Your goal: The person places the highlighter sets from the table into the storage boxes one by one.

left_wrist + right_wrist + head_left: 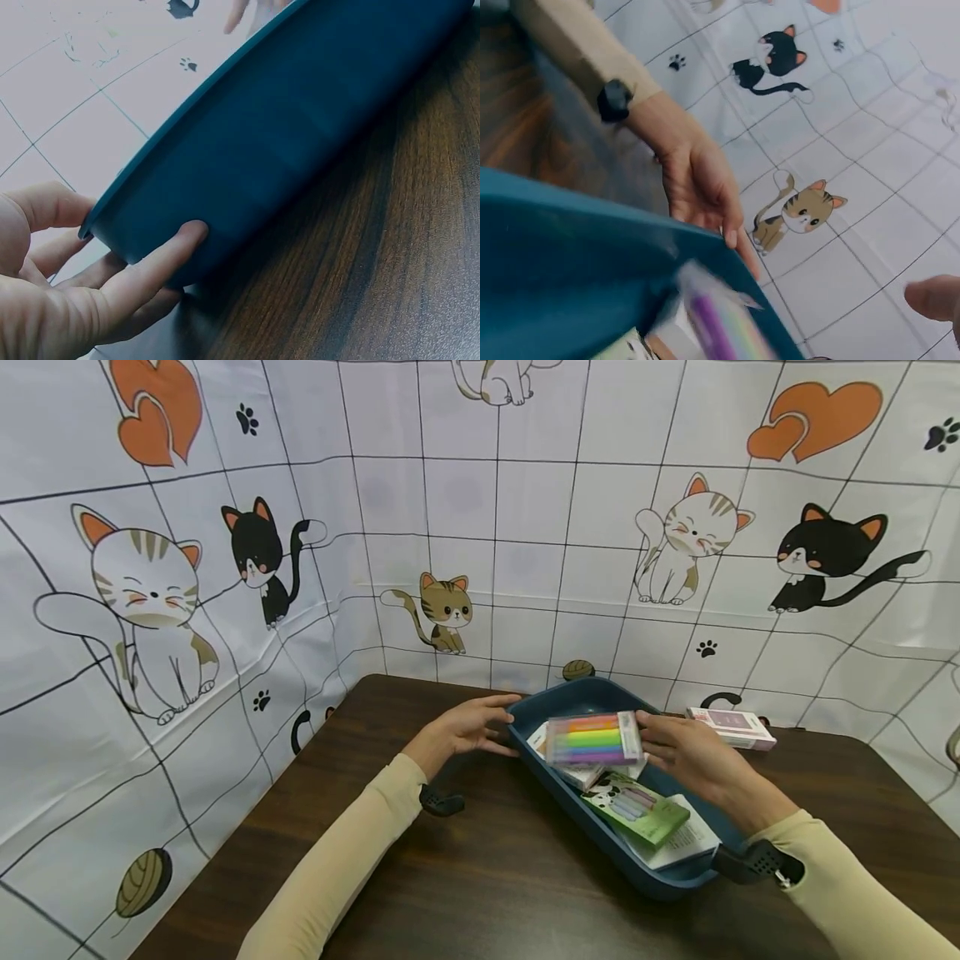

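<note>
A clear case of rainbow-coloured pens point(592, 740) is inside the blue plastic bin point(581, 817), over other boxes; it looks blurred and tilted in the right wrist view. My right hand point(693, 760) is at the case's right end, fingers extended. In the right wrist view, one right fingertip point(934, 298) stands apart from the case. My left hand point(471, 727) grips the bin's far left corner. The left wrist view shows one finger point(161, 264) pressed on the outer wall and another at the rim. A green box point(637, 808) with a panda picture lies in the bin.
White boxes point(686, 842) lie beneath the green one in the bin. A pink and white box point(733, 728) rests behind the bin on the dark wooden table point(465, 877). A cat-patterned sheet point(450, 485) rises behind the table and along its left side.
</note>
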A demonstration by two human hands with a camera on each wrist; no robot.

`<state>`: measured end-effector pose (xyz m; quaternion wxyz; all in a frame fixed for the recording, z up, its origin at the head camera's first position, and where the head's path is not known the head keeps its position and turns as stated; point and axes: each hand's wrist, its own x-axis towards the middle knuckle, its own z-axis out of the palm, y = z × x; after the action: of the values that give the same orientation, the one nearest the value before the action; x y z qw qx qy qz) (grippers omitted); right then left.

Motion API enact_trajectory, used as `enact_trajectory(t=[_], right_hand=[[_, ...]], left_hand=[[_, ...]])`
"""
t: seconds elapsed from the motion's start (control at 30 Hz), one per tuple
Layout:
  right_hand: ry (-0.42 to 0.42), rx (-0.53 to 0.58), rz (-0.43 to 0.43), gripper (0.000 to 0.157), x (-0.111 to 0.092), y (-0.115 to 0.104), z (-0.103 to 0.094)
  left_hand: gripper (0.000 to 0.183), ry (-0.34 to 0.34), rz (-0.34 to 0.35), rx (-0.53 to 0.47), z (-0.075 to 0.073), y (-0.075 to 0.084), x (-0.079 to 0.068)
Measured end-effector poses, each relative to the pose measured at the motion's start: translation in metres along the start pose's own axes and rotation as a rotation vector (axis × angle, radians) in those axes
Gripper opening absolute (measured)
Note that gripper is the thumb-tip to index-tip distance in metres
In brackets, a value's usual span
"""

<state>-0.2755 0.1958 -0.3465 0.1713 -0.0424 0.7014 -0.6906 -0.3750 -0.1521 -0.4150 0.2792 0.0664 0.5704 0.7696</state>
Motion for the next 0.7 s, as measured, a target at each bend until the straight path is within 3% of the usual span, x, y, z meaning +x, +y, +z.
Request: enact_trajectory(t=[0.13,0.7], right_hand=[[0.029,-0.109,-0.08,0.078,-0.006,-0.005,0.001],[-0.014,0.031,-0.085,0.085,-0.009,-0.001,-0.017]], left_hand=[[0.057,-0.009,0.001,-0.002,0.0,-0.001,0.0],[0.056,0.01,-0.011,-0.01,0.002,0.0,-0.001]])
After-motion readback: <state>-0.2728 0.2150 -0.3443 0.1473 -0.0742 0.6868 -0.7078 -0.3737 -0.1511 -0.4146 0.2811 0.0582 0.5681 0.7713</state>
